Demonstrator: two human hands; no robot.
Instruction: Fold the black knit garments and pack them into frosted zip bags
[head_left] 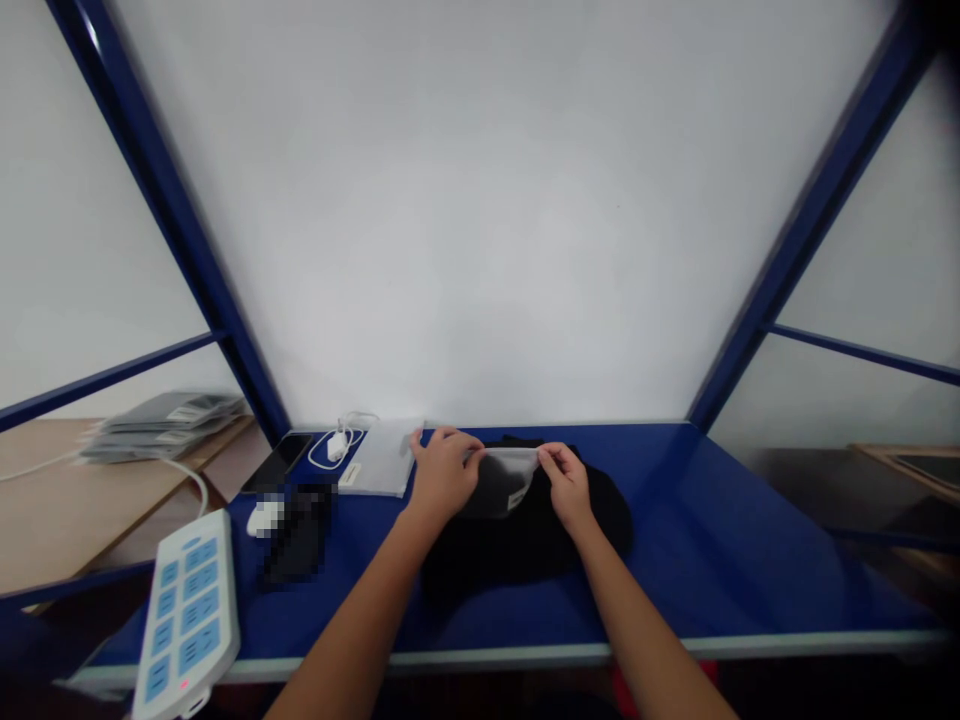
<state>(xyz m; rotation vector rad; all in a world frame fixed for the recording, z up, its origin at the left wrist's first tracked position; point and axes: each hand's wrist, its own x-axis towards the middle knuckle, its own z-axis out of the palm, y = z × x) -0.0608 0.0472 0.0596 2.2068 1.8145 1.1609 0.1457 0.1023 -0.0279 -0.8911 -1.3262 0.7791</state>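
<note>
A clear plastic bag (499,485) with a small label is stretched between both hands at its top edge. My left hand (448,470) pinches the bag's upper left corner, fingers closed. At the upper right corner, my right hand (566,482) pinches the same edge between thumb and fingers. Beneath the bag and hands lies a black cloth item (517,555) on the blue table (697,540). Just left of my left hand is a flat, pale plastic packet (381,460) with a label.
Left on the table are a white charger with cable (337,445), a dark phone (277,463), a white object (266,517), a blurred black item (300,535) and a power strip (187,610). Stacked packets (161,425) lie on a wooden surface beyond the blue frame.
</note>
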